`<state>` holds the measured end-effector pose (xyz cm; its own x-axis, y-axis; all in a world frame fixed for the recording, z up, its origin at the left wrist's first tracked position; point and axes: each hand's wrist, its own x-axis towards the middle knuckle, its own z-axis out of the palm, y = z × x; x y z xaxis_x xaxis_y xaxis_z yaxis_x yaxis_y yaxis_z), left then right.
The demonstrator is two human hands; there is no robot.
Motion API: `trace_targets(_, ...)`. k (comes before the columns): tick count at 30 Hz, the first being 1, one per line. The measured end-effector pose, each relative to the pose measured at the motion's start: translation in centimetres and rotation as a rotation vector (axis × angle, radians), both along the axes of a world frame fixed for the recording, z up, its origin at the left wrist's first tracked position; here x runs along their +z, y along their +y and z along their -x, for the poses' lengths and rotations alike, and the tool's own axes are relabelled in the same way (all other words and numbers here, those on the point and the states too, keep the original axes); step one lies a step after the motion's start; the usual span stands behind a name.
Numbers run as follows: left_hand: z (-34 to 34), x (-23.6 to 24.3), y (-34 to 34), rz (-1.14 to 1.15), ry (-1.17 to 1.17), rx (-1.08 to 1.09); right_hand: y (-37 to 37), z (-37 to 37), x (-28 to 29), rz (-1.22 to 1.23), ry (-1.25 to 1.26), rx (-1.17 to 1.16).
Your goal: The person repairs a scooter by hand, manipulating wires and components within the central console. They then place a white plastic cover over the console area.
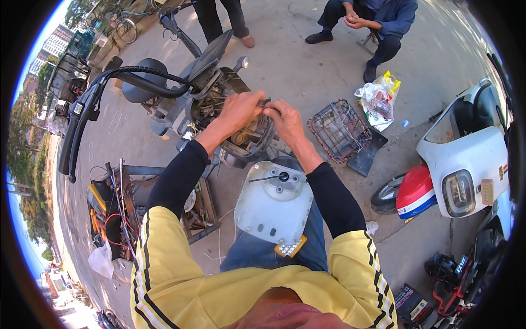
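Observation:
My left hand (239,111) and my right hand (286,119) meet over the opened front of an electric bike (211,104). Both sets of fingertips pinch a small dark piece (264,102), too small to tell its kind. Below them, wires and parts lie exposed inside the bike's dark housing (249,137). Across my lap rests a white plastic panel (271,214) with a round raised centre and a short black cable (264,178). A yellow-edged lamp (290,247) with clear studs sits at the panel's near edge.
Left of me stands a toolbox (107,219) with assorted tools. A wire basket (339,130) and plastic bags (379,101) lie ahead on the right. A white scooter (466,153) is parked at right. Two people are beyond, one seated (364,27), one standing (222,16).

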<state>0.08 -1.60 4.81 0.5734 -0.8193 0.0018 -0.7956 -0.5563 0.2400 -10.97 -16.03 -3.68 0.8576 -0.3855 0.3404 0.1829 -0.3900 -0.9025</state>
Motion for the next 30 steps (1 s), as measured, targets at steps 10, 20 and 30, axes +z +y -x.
trace_targets(10,-2.4,-1.3,0.1,0.642,1.269,0.263,0.2,0.1,0.2,0.106,-0.079,-0.010)
trace_targets(20,-1.4,-0.3,0.4,0.468,0.795,0.063,-0.1,-0.1,0.8,0.088,0.059,-0.052)
trace_targets(30,0.7,0.1,1.6,0.336,0.706,0.163,-1.1,-1.3,-1.6,-0.547,0.089,0.039)
